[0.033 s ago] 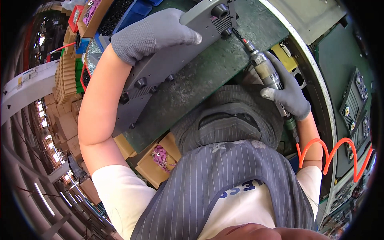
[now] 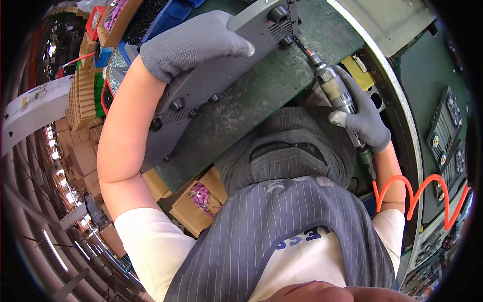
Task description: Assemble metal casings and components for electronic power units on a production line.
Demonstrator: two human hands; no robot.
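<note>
My left hand (image 2: 201, 43), in a grey glove, is closed over the upper edge of a dark grey metal housing (image 2: 201, 85) with round black feet and vent slots. The housing stands on its side on the green work surface (image 2: 236, 95). My gloved right hand (image 2: 365, 108) is wrapped round a pneumatic screwdriver (image 2: 338, 93), held at a tilt with its tip up toward the housing's right end. The tip is close to that end; whether it touches a screw is too small to tell. An orange coiled air hose (image 2: 410, 201) trails from the screwdriver's rear.
Blue bins (image 2: 166, 20) of small dark parts stand behind the housing at the left. A cardboard box (image 2: 196, 201) with pink-purple pieces lies below the work surface. At the right, black panels (image 2: 445, 131) rest on a green surface. Cardboard cartons (image 2: 83, 156) are stacked far left.
</note>
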